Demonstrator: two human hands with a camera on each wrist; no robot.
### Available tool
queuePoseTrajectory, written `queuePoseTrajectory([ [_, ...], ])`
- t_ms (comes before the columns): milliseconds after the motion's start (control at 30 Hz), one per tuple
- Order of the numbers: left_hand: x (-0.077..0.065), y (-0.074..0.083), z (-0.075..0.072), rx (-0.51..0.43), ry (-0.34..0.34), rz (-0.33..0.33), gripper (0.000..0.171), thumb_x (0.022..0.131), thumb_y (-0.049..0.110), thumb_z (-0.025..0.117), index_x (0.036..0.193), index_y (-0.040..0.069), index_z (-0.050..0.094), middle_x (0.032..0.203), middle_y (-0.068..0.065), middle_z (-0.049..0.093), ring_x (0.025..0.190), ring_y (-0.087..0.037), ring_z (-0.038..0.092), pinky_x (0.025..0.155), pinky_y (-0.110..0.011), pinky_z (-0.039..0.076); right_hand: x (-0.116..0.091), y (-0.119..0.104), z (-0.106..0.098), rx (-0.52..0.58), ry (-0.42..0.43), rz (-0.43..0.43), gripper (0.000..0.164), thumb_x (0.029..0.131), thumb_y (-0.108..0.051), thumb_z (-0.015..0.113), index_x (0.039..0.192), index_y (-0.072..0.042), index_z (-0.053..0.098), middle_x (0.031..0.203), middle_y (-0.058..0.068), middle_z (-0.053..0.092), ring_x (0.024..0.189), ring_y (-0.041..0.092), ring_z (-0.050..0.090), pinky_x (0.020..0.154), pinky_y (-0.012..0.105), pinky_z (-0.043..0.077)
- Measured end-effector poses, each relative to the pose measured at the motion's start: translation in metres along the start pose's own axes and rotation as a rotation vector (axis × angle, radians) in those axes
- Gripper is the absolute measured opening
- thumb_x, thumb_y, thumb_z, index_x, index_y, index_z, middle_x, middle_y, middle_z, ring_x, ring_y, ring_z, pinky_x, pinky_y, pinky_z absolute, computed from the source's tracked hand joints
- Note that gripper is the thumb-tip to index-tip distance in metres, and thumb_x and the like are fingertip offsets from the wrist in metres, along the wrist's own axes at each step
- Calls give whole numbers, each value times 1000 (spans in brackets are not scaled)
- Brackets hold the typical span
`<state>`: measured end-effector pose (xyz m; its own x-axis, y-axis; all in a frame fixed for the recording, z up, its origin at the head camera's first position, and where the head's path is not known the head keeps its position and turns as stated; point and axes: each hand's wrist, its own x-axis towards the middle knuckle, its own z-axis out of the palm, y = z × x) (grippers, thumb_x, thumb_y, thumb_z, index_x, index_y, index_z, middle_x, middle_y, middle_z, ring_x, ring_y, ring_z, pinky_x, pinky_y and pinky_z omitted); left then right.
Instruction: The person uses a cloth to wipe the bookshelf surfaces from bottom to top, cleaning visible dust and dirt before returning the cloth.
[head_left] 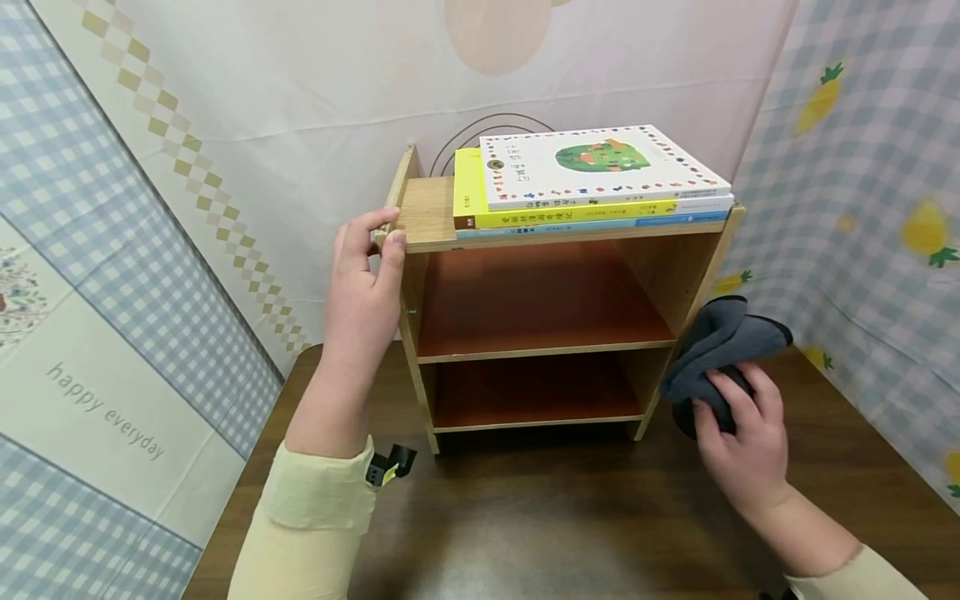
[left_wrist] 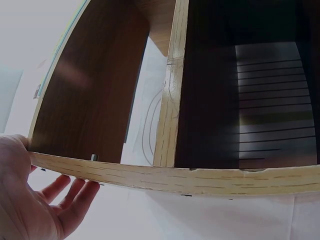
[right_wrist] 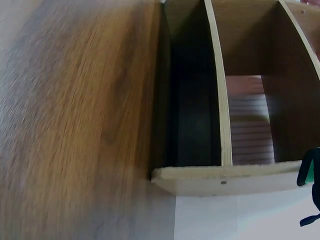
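Note:
A small wooden shelf (head_left: 546,347) with open compartments stands on the dark wood table. My left hand (head_left: 366,287) grips the upper left corner of its side panel, thumb at the front edge and fingers over the outside. In the left wrist view the fingers (left_wrist: 75,205) lie along the panel's outer side. Beside the shelf's right side, my right hand (head_left: 750,433) holds a bunched dark grey cloth (head_left: 720,333) with black edging. Part of the cloth shows at the right border of the right wrist view. A stack of books (head_left: 592,179) lies on the shelf's top board.
The brown table (head_left: 480,517) extends in front of the shelf and to both sides. Patterned fabric hangings (head_left: 862,192) stand close behind and at the left and right.

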<state>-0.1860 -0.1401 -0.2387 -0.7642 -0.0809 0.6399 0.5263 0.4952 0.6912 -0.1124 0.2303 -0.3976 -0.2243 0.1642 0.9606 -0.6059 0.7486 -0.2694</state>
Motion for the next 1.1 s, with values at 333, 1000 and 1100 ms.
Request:
queuePoseTrajectory([
  [333,0,0,1,4,-1,2,39,102,46,49,132,23,57,125,-4,48,105,-17,47,82,-40,41,-1,3,19,71,-47,-113,31,95,-27,61,94,2,74,108,26,66,107,46,56,104,45,38],
  [1000,0,-1,1,-2,17,21,39,102,45,50,132,22,58,126,-5,48,104,-17,46,83,-40,40,-17,17,33,-38,-242,-139,38,102,-34,53,105,-4,75,112,20,70,131,44,48,108,67,25],
  [1100,-1,-1,2,-6,18,23,38,102,45,50,132,21,57,126,-5,48,104,-17,45,83,-40,40,-17,17,33,-35,-252,-153,39,102,-35,53,106,-4,75,112,20,70,130,45,47,108,66,26],
])
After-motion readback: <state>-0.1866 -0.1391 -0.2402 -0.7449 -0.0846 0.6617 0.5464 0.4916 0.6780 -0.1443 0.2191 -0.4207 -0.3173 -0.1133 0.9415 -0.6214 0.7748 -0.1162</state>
